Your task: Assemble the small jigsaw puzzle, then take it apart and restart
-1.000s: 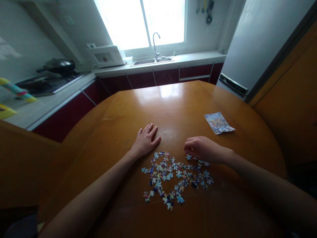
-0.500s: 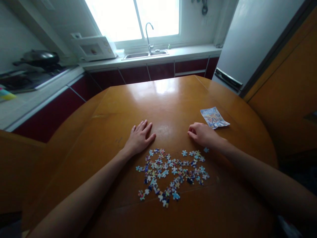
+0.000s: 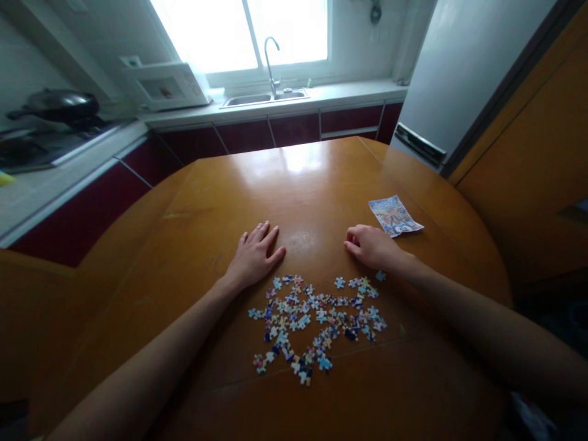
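Note:
Several loose jigsaw puzzle pieces (image 3: pixel 316 321) lie scattered on a round wooden table (image 3: pixel 206 202) in front of me. My left hand (image 3: pixel 255 254) rests flat on the table just beyond the pile's left end, fingers stretched out and holding nothing. My right hand (image 3: pixel 370 245) sits beyond the pile's right end with its fingers curled in; whatever is in them is hidden. A small printed picture card (image 3: pixel 394 215) lies on the table just past my right hand.
Beyond the table runs a counter with a sink and tap (image 3: pixel 269 92), a white microwave (image 3: pixel 163 86) and a stove with a dark pan (image 3: pixel 57 104). A grey fridge (image 3: pixel 454 73) stands at the right, next to an orange cabinet (image 3: pixel 537 159).
My right hand has moved away from the pile toward the picture card, fingers still curled. The left hand has stayed flat. The camera view has tilted slightly.

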The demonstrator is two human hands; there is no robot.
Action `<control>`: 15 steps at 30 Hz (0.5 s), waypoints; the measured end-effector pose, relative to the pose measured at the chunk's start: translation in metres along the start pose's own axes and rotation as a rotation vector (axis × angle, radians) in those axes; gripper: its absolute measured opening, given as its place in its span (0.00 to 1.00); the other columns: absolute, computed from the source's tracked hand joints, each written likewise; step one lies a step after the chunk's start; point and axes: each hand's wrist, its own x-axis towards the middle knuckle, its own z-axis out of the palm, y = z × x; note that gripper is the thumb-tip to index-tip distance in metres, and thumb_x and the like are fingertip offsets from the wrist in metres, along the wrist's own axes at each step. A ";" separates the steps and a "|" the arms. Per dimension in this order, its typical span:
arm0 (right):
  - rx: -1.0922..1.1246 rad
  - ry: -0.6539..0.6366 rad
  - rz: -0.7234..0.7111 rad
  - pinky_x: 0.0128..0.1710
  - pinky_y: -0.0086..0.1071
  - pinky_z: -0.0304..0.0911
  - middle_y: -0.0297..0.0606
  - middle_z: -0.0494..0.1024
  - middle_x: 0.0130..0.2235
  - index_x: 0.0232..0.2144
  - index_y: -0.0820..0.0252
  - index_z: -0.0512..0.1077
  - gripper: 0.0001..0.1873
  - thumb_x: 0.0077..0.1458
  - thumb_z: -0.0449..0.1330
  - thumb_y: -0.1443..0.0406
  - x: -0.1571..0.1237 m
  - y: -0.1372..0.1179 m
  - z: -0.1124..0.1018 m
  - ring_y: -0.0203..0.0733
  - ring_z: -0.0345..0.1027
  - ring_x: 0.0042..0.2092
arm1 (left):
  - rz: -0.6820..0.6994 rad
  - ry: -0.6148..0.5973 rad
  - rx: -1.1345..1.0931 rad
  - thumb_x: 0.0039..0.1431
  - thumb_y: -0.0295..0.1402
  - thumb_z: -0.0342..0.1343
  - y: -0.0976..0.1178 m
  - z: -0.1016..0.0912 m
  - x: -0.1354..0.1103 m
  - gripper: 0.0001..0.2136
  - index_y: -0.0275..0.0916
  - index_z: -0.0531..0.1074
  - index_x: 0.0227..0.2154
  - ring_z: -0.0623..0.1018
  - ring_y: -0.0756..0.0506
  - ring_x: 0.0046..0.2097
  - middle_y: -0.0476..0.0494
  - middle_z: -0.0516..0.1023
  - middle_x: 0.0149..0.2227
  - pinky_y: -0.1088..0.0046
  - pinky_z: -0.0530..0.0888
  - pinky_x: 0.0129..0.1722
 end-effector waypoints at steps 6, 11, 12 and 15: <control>-0.020 -0.007 0.006 0.31 0.32 0.56 0.40 0.79 0.35 0.32 0.57 0.74 0.08 0.59 0.59 0.60 0.001 0.000 0.001 0.40 0.69 0.34 | -0.005 -0.011 0.006 0.68 0.52 0.41 0.000 -0.001 0.001 0.31 0.40 0.57 0.66 0.53 0.36 0.70 0.36 0.53 0.70 0.48 0.55 0.66; -0.013 -0.005 -0.006 0.30 0.32 0.56 0.40 0.78 0.36 0.32 0.57 0.74 0.09 0.60 0.58 0.60 0.001 0.001 0.001 0.40 0.69 0.34 | -0.009 -0.012 0.002 0.68 0.52 0.40 0.001 -0.002 0.000 0.30 0.41 0.57 0.66 0.54 0.36 0.70 0.37 0.53 0.70 0.48 0.55 0.67; -0.013 -0.005 -0.007 0.30 0.32 0.56 0.40 0.78 0.35 0.32 0.57 0.74 0.09 0.60 0.58 0.60 0.001 0.001 0.001 0.40 0.69 0.34 | -0.008 -0.013 0.003 0.68 0.52 0.40 0.001 -0.002 0.000 0.30 0.41 0.57 0.66 0.53 0.36 0.70 0.37 0.53 0.70 0.48 0.55 0.67; -0.018 -0.002 -0.008 0.30 0.33 0.56 0.40 0.78 0.36 0.32 0.57 0.74 0.09 0.60 0.58 0.60 0.002 0.001 0.002 0.41 0.70 0.34 | -0.003 -0.009 0.005 0.68 0.52 0.40 -0.001 0.000 0.000 0.30 0.41 0.57 0.66 0.53 0.37 0.70 0.37 0.53 0.70 0.48 0.54 0.67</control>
